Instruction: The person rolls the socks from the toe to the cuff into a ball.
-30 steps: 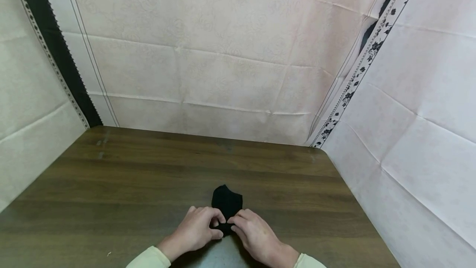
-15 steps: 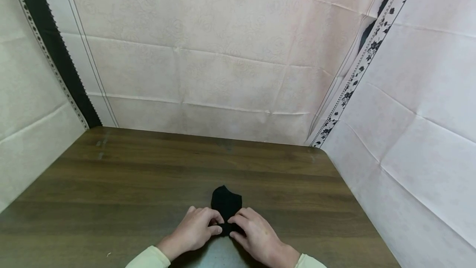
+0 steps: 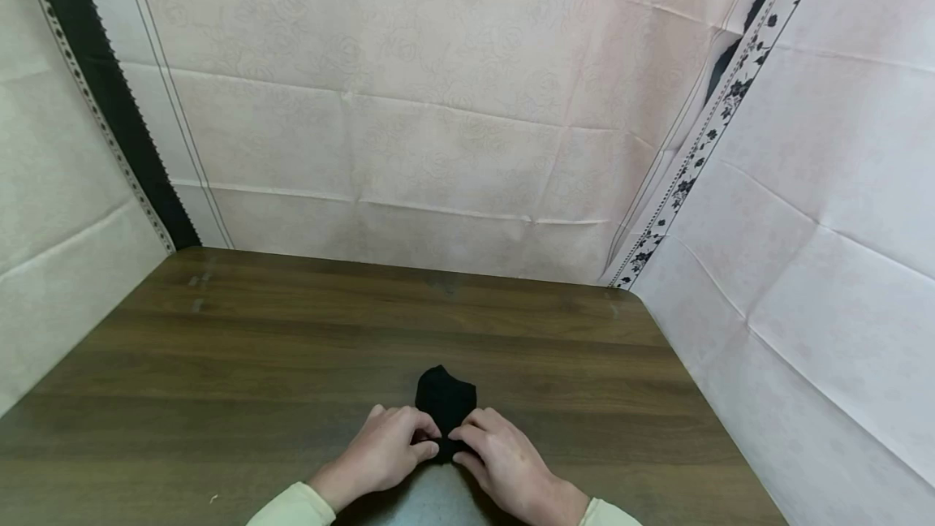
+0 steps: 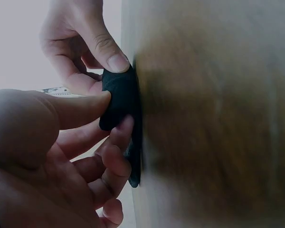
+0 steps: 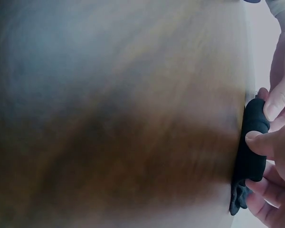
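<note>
Your left hand (image 3: 387, 446) and right hand (image 3: 507, 461) barely shift, still pinching the rolled near end of the black cloth (image 3: 444, 398) on the wooden table (image 3: 292, 347), so it seems steadied rather than rolled further.

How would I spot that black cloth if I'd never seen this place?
Find the wood-grain table, then look low in the head view, near the middle. There the left hand and right hand pinch the partly rolled black cloth, the only black thing on the table.
</note>
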Tool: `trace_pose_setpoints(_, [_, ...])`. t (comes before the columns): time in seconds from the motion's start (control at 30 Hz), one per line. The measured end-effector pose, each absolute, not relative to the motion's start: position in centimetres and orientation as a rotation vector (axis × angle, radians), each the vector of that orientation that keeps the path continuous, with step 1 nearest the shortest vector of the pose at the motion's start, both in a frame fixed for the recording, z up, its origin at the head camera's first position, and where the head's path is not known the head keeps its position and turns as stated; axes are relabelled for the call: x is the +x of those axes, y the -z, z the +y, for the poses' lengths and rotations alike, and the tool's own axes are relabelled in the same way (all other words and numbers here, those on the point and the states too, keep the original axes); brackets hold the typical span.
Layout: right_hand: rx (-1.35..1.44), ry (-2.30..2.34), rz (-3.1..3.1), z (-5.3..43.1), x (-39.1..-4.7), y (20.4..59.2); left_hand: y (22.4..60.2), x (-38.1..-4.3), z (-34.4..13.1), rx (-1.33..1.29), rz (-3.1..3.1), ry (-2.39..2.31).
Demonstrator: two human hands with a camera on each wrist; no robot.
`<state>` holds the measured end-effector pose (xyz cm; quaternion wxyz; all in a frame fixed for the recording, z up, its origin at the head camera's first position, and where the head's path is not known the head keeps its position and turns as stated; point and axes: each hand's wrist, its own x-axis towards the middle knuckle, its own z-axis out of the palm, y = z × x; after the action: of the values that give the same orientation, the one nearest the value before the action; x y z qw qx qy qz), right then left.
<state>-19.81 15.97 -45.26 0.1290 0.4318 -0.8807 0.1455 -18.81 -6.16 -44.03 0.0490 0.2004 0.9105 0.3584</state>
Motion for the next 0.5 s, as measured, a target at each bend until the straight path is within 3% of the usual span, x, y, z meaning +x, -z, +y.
trace_pose_setpoints(0.5, [1.272, -0.426, -2.594, 15.93, -20.02, 45.21, 43.91, -18.71, -5.96, 0.605, 2.795, -1.126])
